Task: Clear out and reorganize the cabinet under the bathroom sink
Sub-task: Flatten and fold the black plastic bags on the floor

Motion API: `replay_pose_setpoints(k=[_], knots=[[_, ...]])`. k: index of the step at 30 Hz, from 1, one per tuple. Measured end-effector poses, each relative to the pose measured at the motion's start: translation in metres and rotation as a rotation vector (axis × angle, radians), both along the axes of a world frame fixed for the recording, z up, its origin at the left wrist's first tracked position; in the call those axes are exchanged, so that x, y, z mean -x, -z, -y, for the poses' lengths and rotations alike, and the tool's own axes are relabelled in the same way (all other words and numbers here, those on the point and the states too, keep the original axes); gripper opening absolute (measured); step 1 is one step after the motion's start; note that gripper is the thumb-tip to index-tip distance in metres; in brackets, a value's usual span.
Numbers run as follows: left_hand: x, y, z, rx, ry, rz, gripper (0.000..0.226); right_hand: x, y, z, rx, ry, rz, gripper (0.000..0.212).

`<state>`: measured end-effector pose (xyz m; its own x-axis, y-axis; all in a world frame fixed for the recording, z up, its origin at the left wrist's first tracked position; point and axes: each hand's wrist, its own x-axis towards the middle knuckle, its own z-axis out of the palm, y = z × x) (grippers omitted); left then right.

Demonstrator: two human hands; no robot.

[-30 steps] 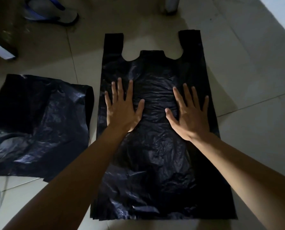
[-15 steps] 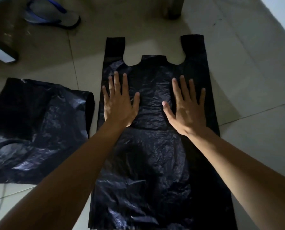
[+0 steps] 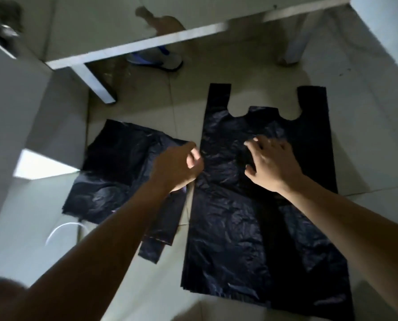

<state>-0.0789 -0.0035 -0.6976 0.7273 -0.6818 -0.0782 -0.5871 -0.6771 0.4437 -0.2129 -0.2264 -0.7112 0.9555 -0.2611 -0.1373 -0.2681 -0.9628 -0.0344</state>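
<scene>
Black plastic bag (image 3: 251, 205) lies flat on the tiled floor (image 3: 367, 135), handles pointing away. The right hand (image 3: 272, 163) rests on its upper middle, fingers (image 3: 253, 143) curled and apart. The left hand (image 3: 179, 167) hovers at the bag's left edge, fingers loosely curled, holding nothing. A second black bag (image 3: 124, 172) lies crumpled to the left, near a sandal (image 3: 161, 60).

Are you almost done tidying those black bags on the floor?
Not nearly. Done: one black bag lies spread flat on the floor tiles, handles pointing away. In hand: the right hand rests on it with curled fingers, while the left hand hovers at its left edge, loosely closed. Left: the crumpled bag beside it is not flattened, and neither is folded.
</scene>
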Motion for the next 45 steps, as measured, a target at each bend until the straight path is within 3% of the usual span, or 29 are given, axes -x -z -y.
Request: replay_pose_setpoints(k=[3, 6, 8, 11, 13, 15, 17, 18, 24, 27, 31, 36, 38, 42, 45], knots=[[-0.018, -0.011, -0.074, -0.376, -0.062, 0.096, 0.04, -0.027, -0.025, -0.044, -0.199, -0.239, -0.014, 0.038], [-0.022, -0.015, -0.122, -0.591, -0.066, -0.1, 0.042, -0.041, -0.033, -0.094, -0.375, -0.428, -0.094, 0.025], [-0.01, -0.007, -0.138, -0.672, 0.019, -0.247, 0.068, -0.042, -0.028, -0.128, -0.441, -0.5, -0.127, 0.023], [-0.005, 0.015, -0.136, -0.778, 0.152, -0.13, 0.108, -0.033, -0.005, -0.157, -0.458, -0.543, -0.097, 0.032], [-0.01, 0.017, -0.124, -0.7, 0.135, -0.107, 0.092, -0.029, 0.008, -0.161, -0.448, -0.507, -0.105, 0.044], [-0.018, 0.014, -0.116, -0.606, 0.166, -0.129, 0.046, -0.025, 0.013, -0.16, -0.432, -0.454, -0.093, 0.054], [-0.022, 0.007, -0.102, -0.537, 0.172, -0.14, 0.019, -0.016, 0.016, -0.152, -0.432, -0.385, -0.074, 0.06], [-0.019, 0.001, -0.175, -0.477, 0.029, -0.192, 0.015, -0.035, 0.011, -0.214, -0.39, -0.53, -0.08, 0.06], [-0.03, -0.01, -0.168, -0.349, -0.082, -0.306, 0.021, -0.047, 0.018, -0.215, -0.528, -0.25, 0.055, 0.019], [-0.04, -0.027, -0.158, -0.307, -0.127, -0.314, 0.032, -0.06, 0.008, -0.205, -0.724, -0.041, 0.116, 0.02], [-0.071, -0.081, -0.158, -0.341, -0.267, -0.506, 0.064, -0.094, -0.037, -0.197, -0.924, 0.081, 0.056, 0.02], [-0.106, -0.136, -0.166, -0.607, -0.242, -0.631, 0.097, -0.135, -0.099, -0.189, -1.191, 0.243, 0.115, 0.022], [-0.115, -0.143, -0.169, -0.629, -0.257, -0.57, 0.094, -0.147, -0.126, -0.186, -1.3, 0.353, 0.157, 0.02], [-0.122, -0.154, -0.161, -0.379, -0.384, -0.237, 0.053, -0.161, -0.18, -0.173, -1.334, 0.361, 0.251, 0.014], [-0.117, -0.182, -0.153, -0.216, -0.426, -0.111, 0.052, -0.159, -0.225, -0.16, -1.355, 0.353, 0.254, 0.019]])
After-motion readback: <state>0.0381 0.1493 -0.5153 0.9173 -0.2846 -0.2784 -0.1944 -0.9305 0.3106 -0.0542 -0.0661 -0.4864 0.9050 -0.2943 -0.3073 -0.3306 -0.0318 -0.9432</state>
